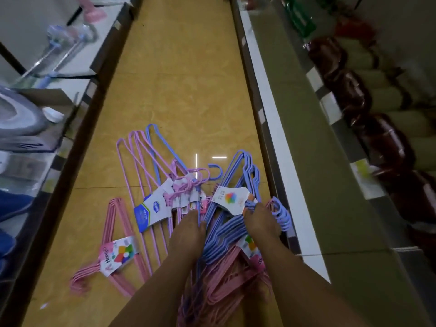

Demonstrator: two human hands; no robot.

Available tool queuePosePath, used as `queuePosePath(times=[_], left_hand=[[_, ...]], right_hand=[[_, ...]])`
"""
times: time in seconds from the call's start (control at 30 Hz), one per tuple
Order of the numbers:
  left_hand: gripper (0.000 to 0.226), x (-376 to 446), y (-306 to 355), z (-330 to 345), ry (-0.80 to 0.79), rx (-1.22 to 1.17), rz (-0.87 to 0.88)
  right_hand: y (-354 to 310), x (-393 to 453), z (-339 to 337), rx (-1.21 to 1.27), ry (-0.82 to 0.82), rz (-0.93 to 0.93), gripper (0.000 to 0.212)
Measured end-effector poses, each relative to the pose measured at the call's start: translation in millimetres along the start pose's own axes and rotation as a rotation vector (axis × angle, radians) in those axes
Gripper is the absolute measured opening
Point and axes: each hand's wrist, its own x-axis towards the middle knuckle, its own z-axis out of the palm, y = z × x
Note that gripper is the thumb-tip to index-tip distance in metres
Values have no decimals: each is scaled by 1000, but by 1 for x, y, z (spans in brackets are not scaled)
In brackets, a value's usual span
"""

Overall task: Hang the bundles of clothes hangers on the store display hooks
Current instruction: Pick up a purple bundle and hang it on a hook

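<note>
Several bundles of wire clothes hangers lie in a heap on the yellow tiled floor (184, 90) of a shop aisle. A blue bundle (238, 185) with a white card label lies at the right; my right hand (262, 223) grips it near its necks. My left hand (187, 234) reaches down onto the pile beside it, fingers on blue and lilac wires; its grip is hidden. Lilac bundles (141, 161) with a blue-and-white label fan out to the left. A pink bundle (113, 246) lies apart at lower left, and more pink hangers (226, 274) sit under my arms.
Shelving (70, 90) with boxed goods and long-handled items runs along the left of the aisle. On the right stands a shelf unit (283, 138) holding dark red packs (349, 95). No display hooks are in view. The aisle floor stretches ahead beyond the pile.
</note>
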Motion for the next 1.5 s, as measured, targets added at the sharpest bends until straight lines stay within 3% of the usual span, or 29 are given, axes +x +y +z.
queuePosePath(times=[0.13,0.33,0.5,0.7,0.87,1.03,1.17,1.37,1.5], left_hand=[[46,51,-18,62,4,-42,45],[62,99,-31,123,-25,-13,63],[71,106,-27,142,-111,37,-38],[71,112,-26,141,-70,-78,-145],[37,114,-19,122,57,68,-153],[29,106,-12,112,145,72,-147],[33,96,-13,113,190,31,-135],[37,92,-5,94,260,33,-143],[23,96,-3,77,290,54,-121]], right_hand=[[16,57,55,50,18,42,43],[28,106,107,140,97,114,53],[30,114,124,194,165,181,60],[24,124,124,444,135,321,73],[23,126,115,690,114,362,71],[13,126,117,1063,116,453,60],[15,119,115,1119,97,453,43],[9,111,108,1175,135,460,40],[-1,101,101,1218,177,436,47]])
